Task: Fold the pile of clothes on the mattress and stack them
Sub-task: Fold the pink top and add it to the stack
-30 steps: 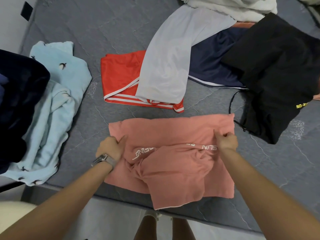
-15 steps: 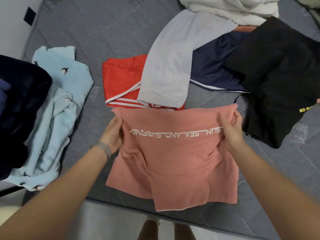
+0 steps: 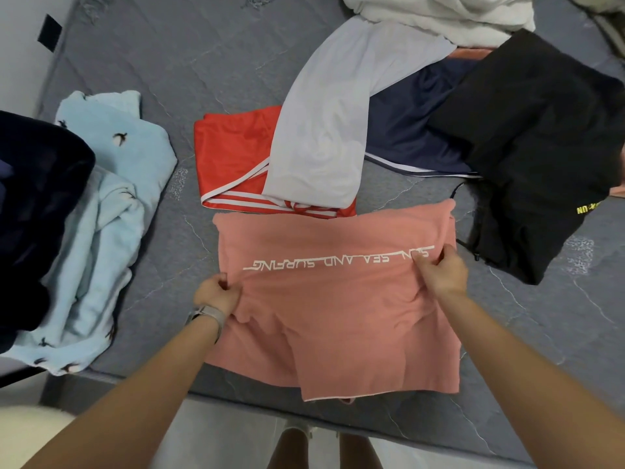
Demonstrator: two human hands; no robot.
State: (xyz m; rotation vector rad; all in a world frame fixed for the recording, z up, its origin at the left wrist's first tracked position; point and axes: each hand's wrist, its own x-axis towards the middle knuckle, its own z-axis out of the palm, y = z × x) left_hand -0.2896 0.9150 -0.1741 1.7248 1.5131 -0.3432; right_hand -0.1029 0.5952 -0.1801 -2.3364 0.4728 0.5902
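Mattress (image 3: 209, 72), grey quilted, beside white wall (image 3: 20, 38).

1 pink printed cotton shirt (image 3: 338, 299), 1 red white-striped shorts (image 3: 233, 157), 1 pale grey garment (image 3: 321, 137), 1 navy shorts (image 3: 406, 137), 1 black garment (image 3: 534, 147), 1 light-blue bird-print garment (image 3: 111, 204), 2 hands.

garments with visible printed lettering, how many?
2. The pink shirt, gripped by the left hand and right hand, has white text. The black garment at right has yellow lettering near its edge. Others may hide prints.
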